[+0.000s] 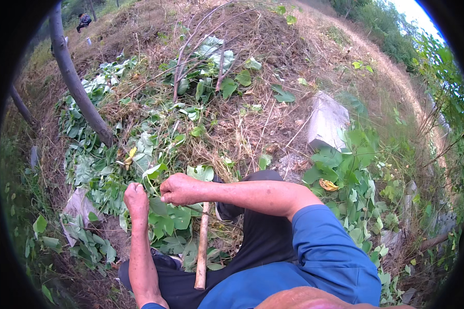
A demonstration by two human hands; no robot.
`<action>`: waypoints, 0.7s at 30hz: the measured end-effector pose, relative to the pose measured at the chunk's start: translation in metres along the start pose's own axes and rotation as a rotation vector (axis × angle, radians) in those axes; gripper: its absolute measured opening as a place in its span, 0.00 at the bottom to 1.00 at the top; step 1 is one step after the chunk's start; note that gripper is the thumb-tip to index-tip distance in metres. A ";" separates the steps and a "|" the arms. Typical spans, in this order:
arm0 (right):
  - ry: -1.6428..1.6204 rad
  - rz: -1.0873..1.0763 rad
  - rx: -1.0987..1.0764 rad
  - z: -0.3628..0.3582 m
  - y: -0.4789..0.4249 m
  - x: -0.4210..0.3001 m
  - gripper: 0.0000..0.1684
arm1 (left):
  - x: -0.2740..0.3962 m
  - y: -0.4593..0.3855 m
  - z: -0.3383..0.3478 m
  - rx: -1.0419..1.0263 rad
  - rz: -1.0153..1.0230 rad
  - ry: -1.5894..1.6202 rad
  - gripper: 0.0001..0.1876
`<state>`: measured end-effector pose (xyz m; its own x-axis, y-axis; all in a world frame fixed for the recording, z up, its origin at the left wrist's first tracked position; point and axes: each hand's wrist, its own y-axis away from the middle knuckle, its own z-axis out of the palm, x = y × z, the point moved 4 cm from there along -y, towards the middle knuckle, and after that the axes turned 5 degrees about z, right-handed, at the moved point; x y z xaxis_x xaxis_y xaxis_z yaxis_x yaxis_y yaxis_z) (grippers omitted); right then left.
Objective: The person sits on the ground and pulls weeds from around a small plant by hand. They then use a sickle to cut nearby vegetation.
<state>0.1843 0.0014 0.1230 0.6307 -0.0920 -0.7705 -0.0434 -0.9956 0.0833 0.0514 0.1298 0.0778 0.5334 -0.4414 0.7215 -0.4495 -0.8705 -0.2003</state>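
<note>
My left hand (136, 201) is closed, its thumb and fingertips pinched on a thin green leafy vine (151, 187). Close beside it on the right, my right hand (183, 189) grips the same vine, its fingers curled in; the exact grip points are partly hidden. A pale green leaf (154, 171) stands up just above and between the hands. Below my right forearm, a wooden tool handle (202, 251) lies between my legs, its end near my lap; its far end is hidden under the arm and leaves. Broad green leaves (174, 220) spread beneath both hands.
Cut vines (92, 166) are heaped to the left around a slanting tree trunk (75, 85). A pale stone block (328, 119) sits ahead right, another stone (79, 210) at left. Bare branches (181, 65) rise ahead. A person (84, 22) crouches far off.
</note>
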 end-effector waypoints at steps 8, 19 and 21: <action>-0.110 0.143 0.020 -0.015 -0.004 0.018 0.12 | 0.040 0.015 -0.011 -0.004 0.329 0.300 0.15; 0.045 0.049 0.092 0.003 -0.013 0.029 0.12 | 0.064 0.031 -0.012 -0.235 0.663 0.123 0.10; 0.045 0.062 0.067 0.004 -0.013 0.028 0.12 | 0.064 0.032 -0.012 -0.239 0.670 0.072 0.11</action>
<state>0.1994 0.0120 0.0982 0.6595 -0.1539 -0.7358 -0.1339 -0.9872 0.0864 0.0623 0.0768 0.1258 0.0425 -0.8423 0.5373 -0.8134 -0.3415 -0.4709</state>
